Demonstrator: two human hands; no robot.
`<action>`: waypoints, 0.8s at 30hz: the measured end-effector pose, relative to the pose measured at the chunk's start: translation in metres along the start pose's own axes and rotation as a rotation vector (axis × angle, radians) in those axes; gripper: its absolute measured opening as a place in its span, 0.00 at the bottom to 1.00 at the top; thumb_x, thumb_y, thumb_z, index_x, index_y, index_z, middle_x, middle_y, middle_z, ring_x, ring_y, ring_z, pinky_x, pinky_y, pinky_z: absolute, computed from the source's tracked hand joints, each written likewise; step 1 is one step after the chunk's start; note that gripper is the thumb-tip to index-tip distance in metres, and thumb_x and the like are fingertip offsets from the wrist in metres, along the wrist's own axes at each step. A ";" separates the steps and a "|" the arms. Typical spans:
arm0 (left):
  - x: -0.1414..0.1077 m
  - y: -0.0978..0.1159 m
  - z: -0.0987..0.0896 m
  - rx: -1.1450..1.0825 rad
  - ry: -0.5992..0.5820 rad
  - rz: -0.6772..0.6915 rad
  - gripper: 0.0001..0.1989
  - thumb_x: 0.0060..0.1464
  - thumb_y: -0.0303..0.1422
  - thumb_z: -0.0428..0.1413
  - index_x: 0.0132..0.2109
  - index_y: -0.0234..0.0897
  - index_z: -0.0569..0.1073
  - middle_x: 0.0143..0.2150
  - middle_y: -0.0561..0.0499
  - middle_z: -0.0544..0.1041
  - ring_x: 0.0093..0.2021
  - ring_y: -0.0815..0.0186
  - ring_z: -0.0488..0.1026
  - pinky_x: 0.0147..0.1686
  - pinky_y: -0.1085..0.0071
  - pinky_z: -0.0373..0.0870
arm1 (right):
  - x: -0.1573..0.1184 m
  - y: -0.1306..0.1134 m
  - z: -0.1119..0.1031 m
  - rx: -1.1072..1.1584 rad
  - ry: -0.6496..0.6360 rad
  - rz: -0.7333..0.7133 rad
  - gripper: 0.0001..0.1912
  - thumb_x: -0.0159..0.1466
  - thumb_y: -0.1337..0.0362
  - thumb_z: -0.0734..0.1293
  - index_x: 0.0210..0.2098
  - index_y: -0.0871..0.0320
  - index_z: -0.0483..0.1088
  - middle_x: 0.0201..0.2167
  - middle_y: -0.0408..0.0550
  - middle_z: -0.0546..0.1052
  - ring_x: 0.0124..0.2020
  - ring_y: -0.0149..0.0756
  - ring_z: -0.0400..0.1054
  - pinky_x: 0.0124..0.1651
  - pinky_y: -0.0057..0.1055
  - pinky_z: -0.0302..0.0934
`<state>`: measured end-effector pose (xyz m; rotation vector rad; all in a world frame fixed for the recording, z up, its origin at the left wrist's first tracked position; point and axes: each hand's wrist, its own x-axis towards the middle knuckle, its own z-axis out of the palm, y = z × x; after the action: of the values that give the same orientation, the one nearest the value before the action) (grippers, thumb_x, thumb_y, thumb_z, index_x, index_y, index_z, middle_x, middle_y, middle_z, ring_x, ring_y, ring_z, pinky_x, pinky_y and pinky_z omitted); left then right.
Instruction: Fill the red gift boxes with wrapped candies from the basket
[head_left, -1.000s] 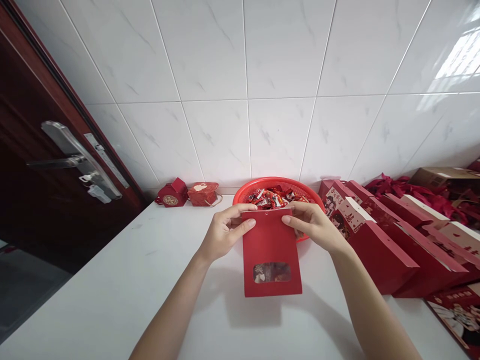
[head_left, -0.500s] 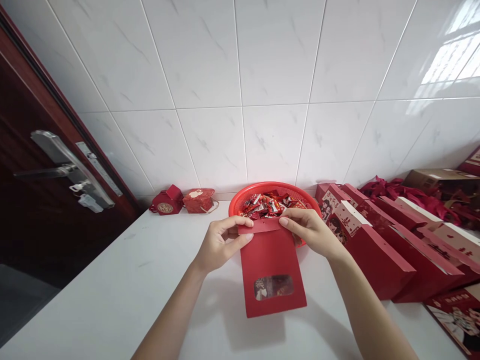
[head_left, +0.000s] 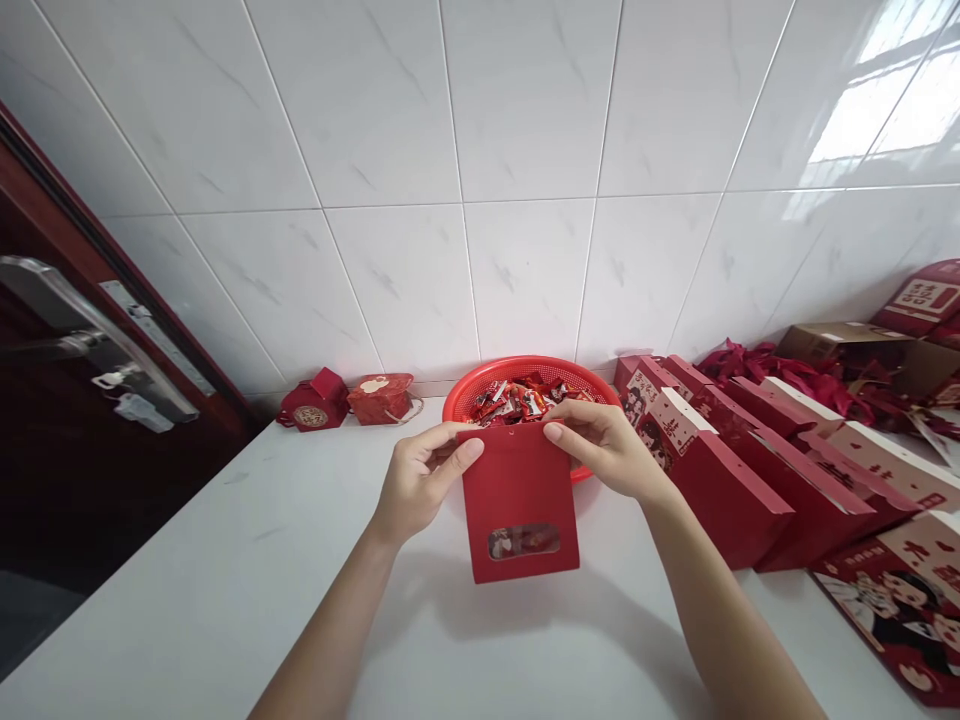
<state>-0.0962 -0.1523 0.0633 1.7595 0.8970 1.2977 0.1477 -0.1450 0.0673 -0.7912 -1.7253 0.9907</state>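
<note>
A red paper gift bag point(head_left: 521, 485) with a small clear window near its bottom hangs between my hands above the white table. My left hand point(head_left: 424, 475) pinches its top left corner, thumb in front. At the top right corner my right hand point(head_left: 604, 445) grips it the same way, fingers behind the edge. Through the window some of the contents show, too small to name. Just behind the bag stands a red plastic basket point(head_left: 459, 400) holding many wrapped candies point(head_left: 517, 398); the bag's top edge covers part of it.
Several red gift bags point(head_left: 739, 490) stand in rows at the right, with a flat printed bag point(head_left: 900, 600) in front. Red ribbon point(head_left: 795, 380) and a cardboard box point(head_left: 840, 345) lie behind. Two small red boxes point(head_left: 315, 402) sit by the tiled wall. A door point(head_left: 60, 420) is at left.
The top flap, which faced me folded over, is out of sight behind the bag's upper edge. The bag's lower end has risen, and the view has shifted right.
</note>
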 end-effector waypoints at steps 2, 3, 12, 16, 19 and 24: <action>-0.001 0.000 0.001 0.012 0.004 0.021 0.12 0.61 0.41 0.61 0.42 0.37 0.83 0.35 0.48 0.83 0.33 0.64 0.79 0.31 0.74 0.76 | -0.001 -0.003 -0.002 -0.082 -0.018 -0.020 0.16 0.67 0.50 0.68 0.40 0.57 0.75 0.32 0.47 0.74 0.30 0.34 0.67 0.31 0.29 0.63; -0.001 0.000 0.001 0.018 0.005 0.029 0.12 0.62 0.40 0.61 0.42 0.37 0.83 0.35 0.49 0.83 0.33 0.64 0.79 0.31 0.75 0.76 | -0.001 -0.005 -0.003 -0.122 -0.038 -0.021 0.15 0.68 0.50 0.68 0.40 0.57 0.75 0.33 0.47 0.75 0.31 0.34 0.68 0.32 0.29 0.63; 0.001 -0.008 0.001 -0.012 -0.016 -0.011 0.17 0.57 0.46 0.64 0.42 0.37 0.83 0.32 0.49 0.81 0.31 0.64 0.76 0.30 0.72 0.74 | -0.005 -0.014 -0.011 -0.240 -0.100 -0.099 0.18 0.70 0.51 0.65 0.33 0.59 0.74 0.27 0.46 0.73 0.28 0.31 0.63 0.30 0.28 0.57; 0.008 -0.018 0.003 -0.249 -0.034 -0.010 0.29 0.58 0.58 0.56 0.48 0.38 0.82 0.44 0.43 0.83 0.43 0.55 0.79 0.46 0.62 0.76 | -0.006 -0.017 -0.017 -0.136 0.018 -0.114 0.19 0.67 0.49 0.68 0.30 0.58 0.74 0.24 0.43 0.70 0.26 0.30 0.62 0.27 0.28 0.58; 0.014 -0.034 0.009 -0.341 -0.004 -0.083 0.30 0.60 0.59 0.51 0.47 0.37 0.81 0.46 0.42 0.83 0.47 0.52 0.79 0.52 0.57 0.74 | -0.007 -0.019 -0.023 -0.065 0.168 -0.117 0.18 0.65 0.49 0.70 0.29 0.57 0.74 0.24 0.43 0.71 0.24 0.30 0.63 0.24 0.27 0.58; 0.016 -0.067 0.024 0.030 -0.050 -0.070 0.23 0.63 0.52 0.51 0.34 0.38 0.78 0.36 0.47 0.81 0.37 0.57 0.77 0.41 0.62 0.74 | -0.008 -0.022 -0.031 -0.049 0.397 -0.164 0.17 0.63 0.49 0.72 0.29 0.56 0.75 0.20 0.40 0.70 0.18 0.28 0.61 0.20 0.27 0.57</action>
<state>-0.0763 -0.1115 0.0067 1.7598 0.9459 1.1964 0.1775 -0.1534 0.0897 -0.8026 -1.4460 0.6328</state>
